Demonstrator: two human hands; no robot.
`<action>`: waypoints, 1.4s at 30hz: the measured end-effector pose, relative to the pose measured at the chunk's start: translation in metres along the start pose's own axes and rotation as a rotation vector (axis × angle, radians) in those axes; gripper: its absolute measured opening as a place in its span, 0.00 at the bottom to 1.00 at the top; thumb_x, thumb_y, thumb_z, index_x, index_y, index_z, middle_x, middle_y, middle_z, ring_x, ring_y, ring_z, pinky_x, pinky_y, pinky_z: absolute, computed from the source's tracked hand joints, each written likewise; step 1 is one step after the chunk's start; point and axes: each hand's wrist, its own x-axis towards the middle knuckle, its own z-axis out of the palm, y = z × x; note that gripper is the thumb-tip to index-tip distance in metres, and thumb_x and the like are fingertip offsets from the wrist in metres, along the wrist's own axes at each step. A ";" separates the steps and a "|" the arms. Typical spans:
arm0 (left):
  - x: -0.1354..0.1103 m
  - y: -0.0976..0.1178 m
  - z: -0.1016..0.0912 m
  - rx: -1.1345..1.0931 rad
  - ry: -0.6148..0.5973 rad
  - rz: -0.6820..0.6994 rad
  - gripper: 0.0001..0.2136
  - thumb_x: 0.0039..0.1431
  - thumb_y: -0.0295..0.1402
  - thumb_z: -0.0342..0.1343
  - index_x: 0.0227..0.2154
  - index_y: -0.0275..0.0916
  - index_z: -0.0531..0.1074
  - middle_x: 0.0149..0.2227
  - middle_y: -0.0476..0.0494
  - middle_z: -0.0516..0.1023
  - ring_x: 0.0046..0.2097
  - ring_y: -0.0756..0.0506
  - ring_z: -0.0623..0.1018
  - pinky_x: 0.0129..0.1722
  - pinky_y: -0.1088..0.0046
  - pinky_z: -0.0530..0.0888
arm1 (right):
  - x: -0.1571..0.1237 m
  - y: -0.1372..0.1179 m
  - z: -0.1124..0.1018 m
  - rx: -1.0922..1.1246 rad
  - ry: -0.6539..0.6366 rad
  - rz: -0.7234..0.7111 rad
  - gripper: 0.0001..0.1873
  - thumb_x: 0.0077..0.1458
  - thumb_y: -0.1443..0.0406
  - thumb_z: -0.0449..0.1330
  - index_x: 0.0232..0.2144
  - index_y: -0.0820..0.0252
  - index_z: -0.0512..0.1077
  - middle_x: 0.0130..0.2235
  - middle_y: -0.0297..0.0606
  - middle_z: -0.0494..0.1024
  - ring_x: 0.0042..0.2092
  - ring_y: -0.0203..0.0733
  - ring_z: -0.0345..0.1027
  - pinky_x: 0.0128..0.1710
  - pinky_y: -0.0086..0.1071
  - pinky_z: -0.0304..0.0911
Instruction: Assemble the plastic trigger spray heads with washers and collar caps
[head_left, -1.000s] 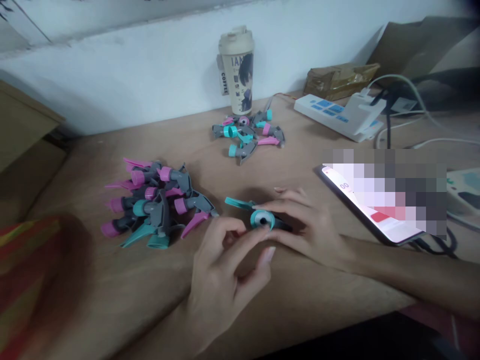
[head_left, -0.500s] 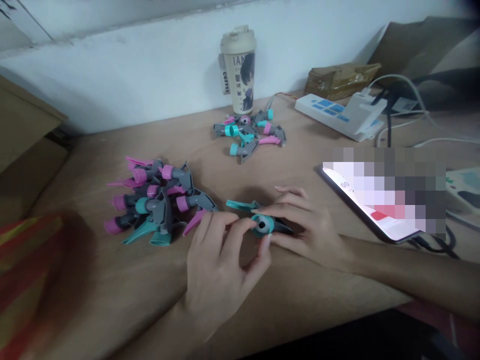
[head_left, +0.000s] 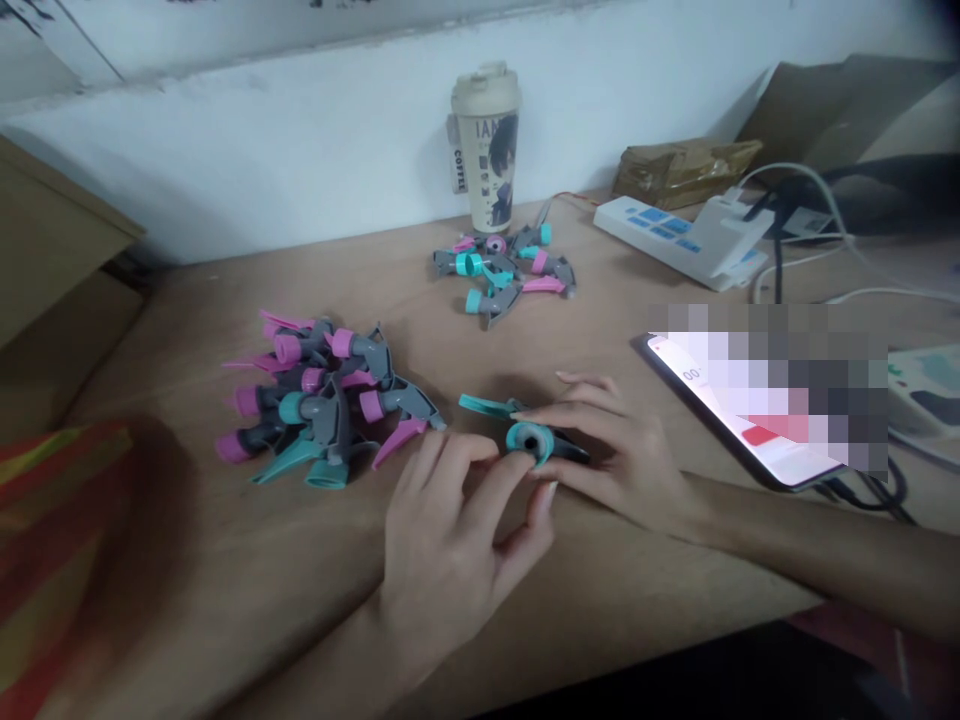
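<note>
Near the front of the table, my right hand [head_left: 622, 450] grips a grey and teal trigger sprayer head [head_left: 486, 405] with fingers and thumb. Its teal screw collar [head_left: 517, 432] points up at me, showing a pale round insert with a dark hole. My left hand [head_left: 457, 540] lies at the collar: the index fingertip touches the near edge of the opening, while the thumb is apart from it, to the right. To the left is a heap of pink, teal and grey sprayer heads [head_left: 322, 405]. Farther back, a smaller group of sprayer heads [head_left: 499, 290] lies before the cup.
A cream coffee cup [head_left: 486, 150] stands by the wall. On the right are a white power strip [head_left: 652, 230] with a charger and cables, a taped cardboard parcel [head_left: 686, 170] and a lit phone [head_left: 735, 410]. Red and yellow cloth [head_left: 67, 560] shows at the left edge.
My left index finger has moved from the collar's left side to its near edge, and the thumb has come away from the collar. My right hand keeps its hold. The view has shifted slightly.
</note>
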 end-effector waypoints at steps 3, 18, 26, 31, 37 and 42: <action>-0.001 0.000 0.000 0.017 0.003 -0.017 0.06 0.52 0.30 0.58 0.34 0.38 0.72 0.31 0.45 0.68 0.32 0.47 0.69 0.33 0.67 0.70 | 0.001 0.000 0.000 0.008 0.008 -0.001 0.15 0.50 0.60 0.62 0.42 0.56 0.71 0.35 0.34 0.77 0.37 0.37 0.70 0.53 0.45 0.58; 0.001 -0.007 0.003 0.013 -0.014 -0.069 0.09 0.54 0.32 0.56 0.38 0.38 0.72 0.32 0.44 0.67 0.34 0.45 0.69 0.34 0.66 0.70 | 0.000 -0.001 0.001 0.005 -0.012 0.000 0.14 0.53 0.61 0.60 0.43 0.56 0.70 0.37 0.34 0.77 0.38 0.36 0.70 0.56 0.44 0.55; -0.004 -0.005 0.000 -0.032 0.047 -0.021 0.11 0.54 0.31 0.55 0.41 0.37 0.71 0.35 0.43 0.69 0.35 0.46 0.70 0.35 0.67 0.71 | 0.004 0.002 0.003 -0.054 -0.023 0.035 0.14 0.52 0.59 0.61 0.42 0.55 0.70 0.39 0.34 0.78 0.41 0.40 0.69 0.52 0.45 0.57; -0.011 0.000 -0.004 -0.256 0.153 0.213 0.07 0.53 0.25 0.54 0.36 0.35 0.70 0.30 0.46 0.68 0.33 0.49 0.70 0.32 0.72 0.72 | 0.036 -0.001 0.010 -0.069 -0.013 0.090 0.17 0.50 0.58 0.62 0.42 0.58 0.70 0.40 0.38 0.75 0.43 0.42 0.68 0.43 0.39 0.63; -0.020 0.009 -0.002 -0.256 0.127 0.489 0.07 0.55 0.29 0.53 0.23 0.35 0.71 0.19 0.51 0.65 0.22 0.52 0.64 0.20 0.76 0.67 | 0.105 -0.012 0.055 -0.183 0.022 -0.147 0.18 0.52 0.55 0.59 0.42 0.61 0.70 0.40 0.40 0.76 0.46 0.43 0.66 0.50 0.40 0.58; -0.018 0.007 0.000 -0.175 0.091 0.475 0.12 0.56 0.31 0.51 0.18 0.37 0.68 0.17 0.52 0.64 0.20 0.52 0.64 0.17 0.76 0.62 | 0.123 -0.022 0.099 -0.288 -0.189 -0.185 0.28 0.53 0.47 0.53 0.46 0.64 0.70 0.44 0.44 0.76 0.50 0.48 0.65 0.55 0.46 0.52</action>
